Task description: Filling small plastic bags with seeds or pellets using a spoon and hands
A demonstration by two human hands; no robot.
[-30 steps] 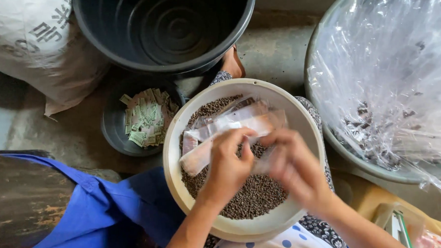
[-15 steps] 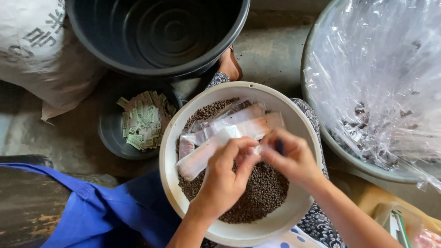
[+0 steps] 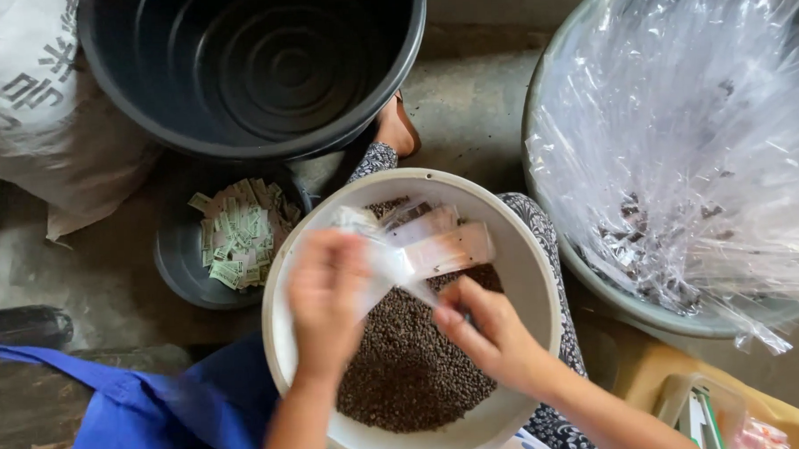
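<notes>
1. Both hands sit lower and further apart than half a second ago: before, they met over the middle of the cream bowl (image 3: 284,344), and now the left hand (image 3: 327,293) is at the left side and blurred by motion.
2. Left hand: the fingers close around one end of the clear plastic sleeves (image 3: 418,246); the grip is pressed on this end, but the blur hides the exact fingertips.
3. Right hand (image 3: 492,332) is below and to the right, over the dark pellets (image 3: 404,366). Its fingers are bent together near the lower edge of the sleeves; I cannot tell if they pinch a sleeve or only touch it.
4. Sleeves: they are long and narrow, held above the pellets inside the bowl. Their long axis runs from the left hand toward the upper right, a little tilted, and the free ends point to the right rim of the bowl.
5. Around: a big dark tub (image 3: 252,70) stands above the bowl, a small dark dish (image 3: 175,268) with green paper packets (image 3: 236,235) is to the left, and a grey basin (image 3: 596,280) with crumpled clear film (image 3: 679,126) is to the right. Blue cloth (image 3: 149,410) lies at the lower left.
</notes>
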